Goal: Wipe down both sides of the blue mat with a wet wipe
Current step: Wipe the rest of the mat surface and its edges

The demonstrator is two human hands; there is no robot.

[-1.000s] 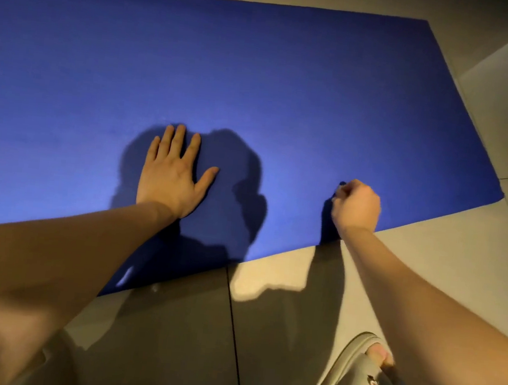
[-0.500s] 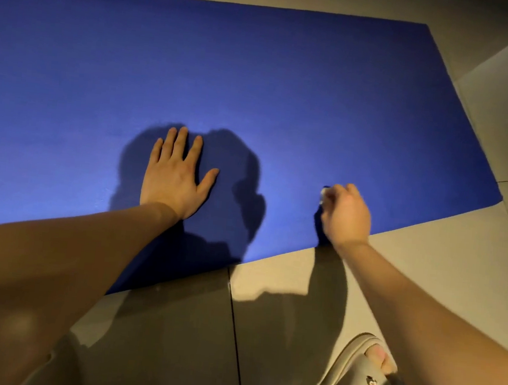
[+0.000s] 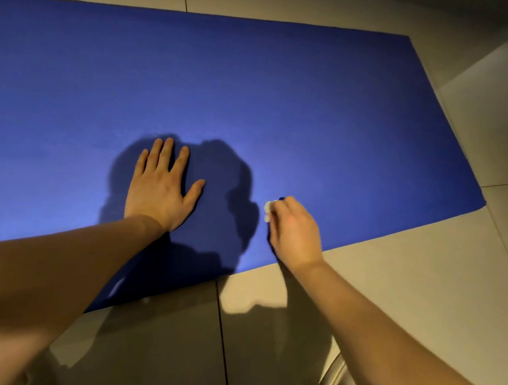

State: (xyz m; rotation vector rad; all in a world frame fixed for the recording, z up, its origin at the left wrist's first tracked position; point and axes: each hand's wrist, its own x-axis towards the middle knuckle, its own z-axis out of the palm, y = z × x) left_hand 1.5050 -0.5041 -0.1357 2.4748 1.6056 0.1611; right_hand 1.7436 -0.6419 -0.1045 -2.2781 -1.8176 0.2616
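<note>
Presses left hand (image 3: 159,192) flat on wide blue rectangular mat (image 3: 286,102) spread over beige floor tiles (image 3: 423,286), fingers (image 3: 164,155) straight and slightly apart. Pinches small crumpled white wet wipe (image 3: 268,208) in curled fingers of right hand (image 3: 295,230), against mat near its front edge.

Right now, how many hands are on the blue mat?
2. The left hand lies flat on the mat, fingers spread. The right hand, to its right near the mat's front edge, holds a white wipe on the mat. No others show.
</note>
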